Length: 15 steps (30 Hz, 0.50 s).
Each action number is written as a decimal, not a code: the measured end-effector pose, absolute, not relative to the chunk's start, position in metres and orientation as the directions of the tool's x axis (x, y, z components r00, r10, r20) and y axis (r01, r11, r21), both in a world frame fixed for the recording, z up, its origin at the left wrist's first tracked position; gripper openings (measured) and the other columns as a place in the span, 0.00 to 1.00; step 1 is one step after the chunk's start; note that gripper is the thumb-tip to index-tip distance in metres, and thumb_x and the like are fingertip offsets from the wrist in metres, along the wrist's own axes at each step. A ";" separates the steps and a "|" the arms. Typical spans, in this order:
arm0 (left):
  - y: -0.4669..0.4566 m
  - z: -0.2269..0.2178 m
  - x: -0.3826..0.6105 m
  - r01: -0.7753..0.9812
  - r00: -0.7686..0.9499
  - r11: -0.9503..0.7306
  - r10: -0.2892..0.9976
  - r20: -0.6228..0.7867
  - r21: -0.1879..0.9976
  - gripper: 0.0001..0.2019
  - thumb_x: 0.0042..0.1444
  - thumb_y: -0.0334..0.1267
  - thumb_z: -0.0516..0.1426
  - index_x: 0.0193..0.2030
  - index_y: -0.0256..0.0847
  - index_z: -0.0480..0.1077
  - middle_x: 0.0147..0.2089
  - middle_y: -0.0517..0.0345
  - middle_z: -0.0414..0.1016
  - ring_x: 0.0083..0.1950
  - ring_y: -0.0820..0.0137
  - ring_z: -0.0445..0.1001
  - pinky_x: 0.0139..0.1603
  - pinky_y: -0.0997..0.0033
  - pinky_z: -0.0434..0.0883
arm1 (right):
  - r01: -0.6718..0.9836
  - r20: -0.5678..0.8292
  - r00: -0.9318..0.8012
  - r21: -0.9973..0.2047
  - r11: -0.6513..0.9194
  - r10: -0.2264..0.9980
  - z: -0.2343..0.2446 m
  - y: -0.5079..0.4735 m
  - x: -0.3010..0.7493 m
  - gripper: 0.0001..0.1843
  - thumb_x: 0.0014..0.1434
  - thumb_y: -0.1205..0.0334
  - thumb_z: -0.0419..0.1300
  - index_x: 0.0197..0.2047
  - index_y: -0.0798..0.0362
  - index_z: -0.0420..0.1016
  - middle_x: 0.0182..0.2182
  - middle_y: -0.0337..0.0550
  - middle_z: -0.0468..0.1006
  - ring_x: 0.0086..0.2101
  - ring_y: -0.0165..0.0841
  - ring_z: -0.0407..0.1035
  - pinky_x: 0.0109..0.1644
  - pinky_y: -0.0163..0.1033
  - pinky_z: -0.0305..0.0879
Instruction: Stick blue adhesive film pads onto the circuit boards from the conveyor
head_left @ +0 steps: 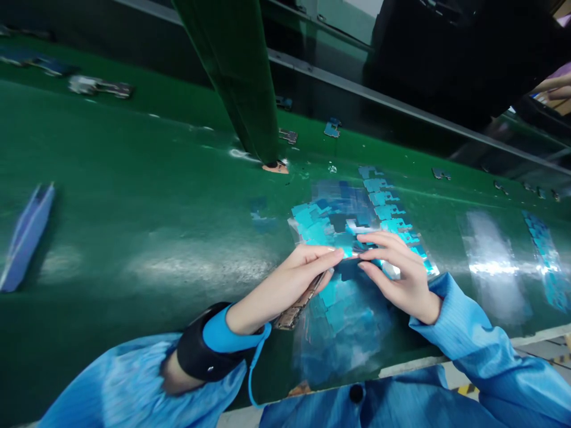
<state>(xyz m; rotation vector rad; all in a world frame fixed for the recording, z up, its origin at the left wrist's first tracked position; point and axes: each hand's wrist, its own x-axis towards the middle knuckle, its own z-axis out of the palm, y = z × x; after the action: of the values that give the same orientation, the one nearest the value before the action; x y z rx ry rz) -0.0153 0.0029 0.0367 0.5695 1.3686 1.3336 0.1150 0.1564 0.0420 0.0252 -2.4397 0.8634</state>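
With twelve o'clock taken as pointing away from the body and the joined fingertips as the dial's centre, a pair of violet tweezers [22,261] is seen at nine o'clock, laid on the green bench [134,214] well apart from both hands. At ten o'clock, a pale circuit board [99,87], blurred, is set near the bench's far edge. At eight o'clock, the left wrist is wrapped by a black cuff [196,355] and a blue band [232,336], from which a thin blue cord [252,374] is hung. At eleven o'clock, a green post [238,77] is stood on the bench. By the left hand [297,276], the long brown board [294,312] is gripped, thumb and fingers being closed along it; its near end is left exposed at seven o'clock, beneath the palm. Under the hands, clear film [357,351] and teal pieces [310,220] are spread. The right hand [399,270] is held at three o'clock, partly open, its fingers curved and slightly parted, with its fingertips brought just beside those of the left; whether anything is pinched there cannot be told. At one o'clock, a row of teal cut-outs [383,198] is laid out, and farther off, at three o'clock, a glossy clear sheet [495,255] and a speckled blue strip [546,258] are placed.
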 end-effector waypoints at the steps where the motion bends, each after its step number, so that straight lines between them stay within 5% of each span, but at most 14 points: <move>1: 0.002 0.036 -0.015 -0.325 -0.296 0.261 0.885 -0.360 0.909 0.24 0.61 0.49 0.52 0.16 0.41 0.56 0.11 0.70 0.52 0.15 0.80 0.47 0.19 0.74 0.50 | -0.185 0.483 -0.862 -0.584 0.790 0.155 0.042 0.156 0.114 0.09 0.58 0.69 0.62 0.43 0.51 0.77 0.46 0.50 0.80 0.47 0.38 0.74 0.52 0.49 0.71; 11: 0.004 0.041 -0.012 -0.605 -0.159 0.250 0.892 -0.423 0.756 0.23 0.59 0.49 0.54 0.16 0.40 0.59 0.09 0.71 0.48 0.13 0.82 0.41 0.16 0.75 0.43 | -0.269 0.620 -0.781 -0.234 0.934 -0.070 0.033 0.157 0.121 0.14 0.57 0.74 0.62 0.45 0.50 0.77 0.43 0.44 0.83 0.46 0.35 0.76 0.65 0.51 0.57; 15: 0.005 0.041 -0.012 -0.572 -0.235 0.235 0.871 -0.431 0.786 0.20 0.59 0.49 0.54 0.21 0.40 0.64 0.09 0.72 0.49 0.12 0.81 0.41 0.16 0.76 0.45 | -0.294 0.595 -0.803 -0.340 0.893 -0.038 0.040 0.157 0.121 0.10 0.56 0.74 0.63 0.41 0.52 0.77 0.42 0.47 0.83 0.46 0.36 0.76 0.63 0.52 0.60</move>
<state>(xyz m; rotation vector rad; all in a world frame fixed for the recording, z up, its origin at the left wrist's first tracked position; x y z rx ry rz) -0.0120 0.0051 0.0409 0.3422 1.1743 1.3916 0.1210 0.1565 0.0399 0.2381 -2.4551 0.5645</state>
